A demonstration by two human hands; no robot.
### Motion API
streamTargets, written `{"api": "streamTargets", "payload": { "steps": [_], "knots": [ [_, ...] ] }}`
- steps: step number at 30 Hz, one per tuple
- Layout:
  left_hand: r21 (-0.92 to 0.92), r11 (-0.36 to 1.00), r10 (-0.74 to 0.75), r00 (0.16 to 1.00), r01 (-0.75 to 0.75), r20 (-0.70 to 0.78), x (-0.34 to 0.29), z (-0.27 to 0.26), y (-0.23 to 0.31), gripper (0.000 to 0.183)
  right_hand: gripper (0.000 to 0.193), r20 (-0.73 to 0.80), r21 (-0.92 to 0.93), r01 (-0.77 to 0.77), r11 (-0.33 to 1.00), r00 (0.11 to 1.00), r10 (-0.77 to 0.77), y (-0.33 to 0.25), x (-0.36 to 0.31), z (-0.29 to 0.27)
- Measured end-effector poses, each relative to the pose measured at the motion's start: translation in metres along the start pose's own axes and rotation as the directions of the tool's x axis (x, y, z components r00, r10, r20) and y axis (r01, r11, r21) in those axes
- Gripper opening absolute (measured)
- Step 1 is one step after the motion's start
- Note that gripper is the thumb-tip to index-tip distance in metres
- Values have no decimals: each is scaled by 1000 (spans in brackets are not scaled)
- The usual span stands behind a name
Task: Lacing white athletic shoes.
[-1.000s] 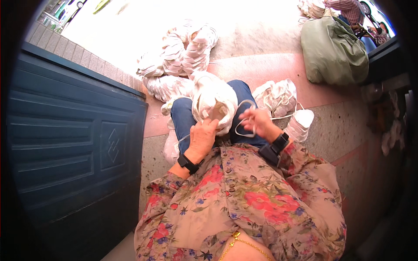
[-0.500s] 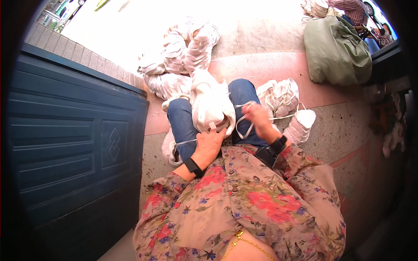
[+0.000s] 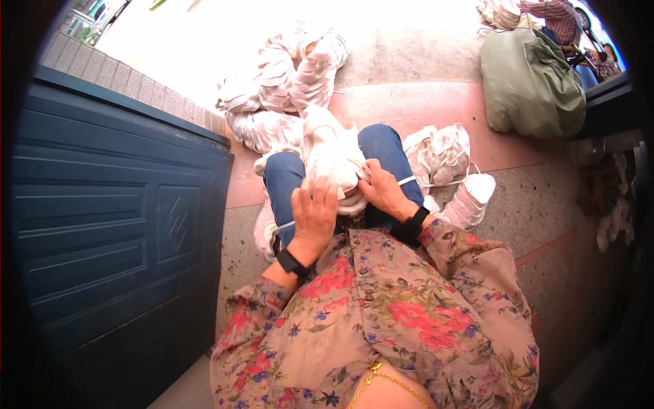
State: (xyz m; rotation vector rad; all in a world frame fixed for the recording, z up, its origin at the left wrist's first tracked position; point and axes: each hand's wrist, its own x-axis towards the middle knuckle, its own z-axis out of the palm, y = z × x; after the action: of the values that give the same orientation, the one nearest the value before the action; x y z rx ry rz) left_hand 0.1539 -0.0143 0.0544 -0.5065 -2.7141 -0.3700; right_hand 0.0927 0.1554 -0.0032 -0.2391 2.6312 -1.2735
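Note:
A bundle of white fabric pieces that look like shoe uppers (image 3: pixel 330 146) rests between my jeans-clad knees. My left hand (image 3: pixel 315 215) is at its near end, fingers stretched and slightly apart, next to a small pale tab. Closed at the bundle's right edge, my right hand (image 3: pixel 385 187) pinches a shoe upper there; its fingertips are partly hidden. From beside that hand a thin white strip (image 3: pixel 407 180) crosses my right thigh. To the right lie a loose heap of white strips (image 3: pixel 439 153) and a white stack (image 3: pixel 470 201) on the ground.
Large piles of white stacked uppers (image 3: pixel 296 71) lie ahead of my knees. A blue panelled door (image 3: pixel 102 211) stands close on the left. At the far right sits a full green sack (image 3: pixel 531 85), with another person in a checked sleeve (image 3: pixel 555 12) behind it.
My right hand has come in from the right, where it held a looped white strip, to the bundle's edge. My left hand has drawn back left and its fingers have straightened.

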Motion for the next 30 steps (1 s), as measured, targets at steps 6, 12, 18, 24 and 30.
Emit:
{"api": "streamTargets", "payload": {
  "steps": [6, 12, 18, 24, 30],
  "knots": [
    [204, 979, -17, 993, -8, 121, 15, 32, -5, 39, 32, -9, 245, 33, 969, 999, -32, 10, 2, 5],
    [214, 973, 32, 973, -83, 230, 9, 37, -7, 42, 37, 105, 421, 12, 907, 993, -62, 19, 1, -4],
    [146, 987, 44, 982, -72, 186, 10, 37, -6, 45, 37, 22, -32, 269, 963, 963, -268, 14, -1, 1],
    [172, 980, 60, 978, -95, 199, 5, 38, -3, 44, 33, -83, 215, 119, 969, 991, -103, 15, -9, 3],
    [259, 965, -14, 977, -43, 213, 6, 48, 6, 39, 39, 14, 171, 181, 969, 983, -186, 9, -12, 3]
  ]
}}
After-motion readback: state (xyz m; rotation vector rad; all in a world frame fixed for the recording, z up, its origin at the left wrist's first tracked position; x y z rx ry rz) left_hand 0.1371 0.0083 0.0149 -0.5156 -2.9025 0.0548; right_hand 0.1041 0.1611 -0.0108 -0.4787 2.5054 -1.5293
